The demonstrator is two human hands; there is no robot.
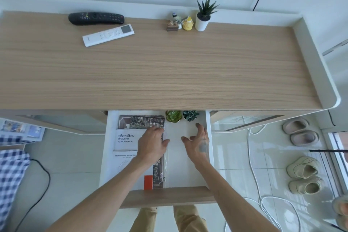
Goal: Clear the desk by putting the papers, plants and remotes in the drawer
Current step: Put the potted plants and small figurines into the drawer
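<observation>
The white drawer [188, 171] is pulled out under the wooden desk [169, 69]. Papers [128, 137] lie in its left half, with a dark menu sheet beneath. At the drawer's back stand two small succulents, one light green [173, 116] and one dark teal [190, 115]. My left hand [151, 145] rests flat on the papers' right edge. My right hand [198, 144] hovers with fingers spread over the bare right half of the drawer, holding nothing. On the desk remain a black remote [96, 18], a white remote [108, 35] and a spiky plant in a white pot [203, 15].
Small figurines [179, 23] stand beside the potted plant. A raised white rim [320, 58] runs along the desk's right and back edges. Slippers and shoes [303, 175] and white cables [258, 184] lie on the tiled floor at right; checked fabric [11, 175] is at left.
</observation>
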